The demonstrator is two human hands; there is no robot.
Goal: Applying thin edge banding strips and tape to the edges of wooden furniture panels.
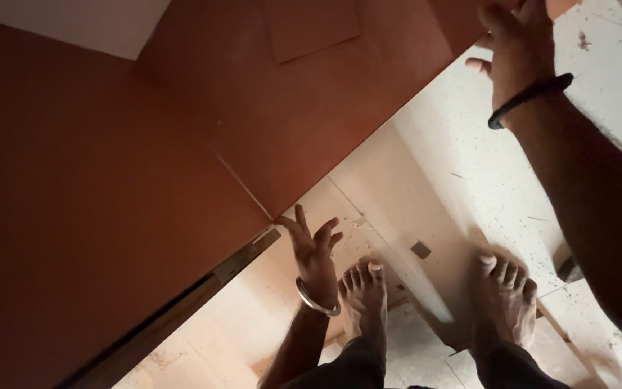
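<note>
I've got the big red-brown board w/ left hand splayed open at its near corner and right hand gripping the far edge, above the floor, so I'd keep both ends level & feet back.

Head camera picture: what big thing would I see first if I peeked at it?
First you would see the big reddish-brown board filling the left and top of the picture. The left hand, with a silver bangle, touches the board's lower edge, and the right hand, with a dark wristband, touches the edge at top right. Two bare feet stand on the pale floor below.
</note>
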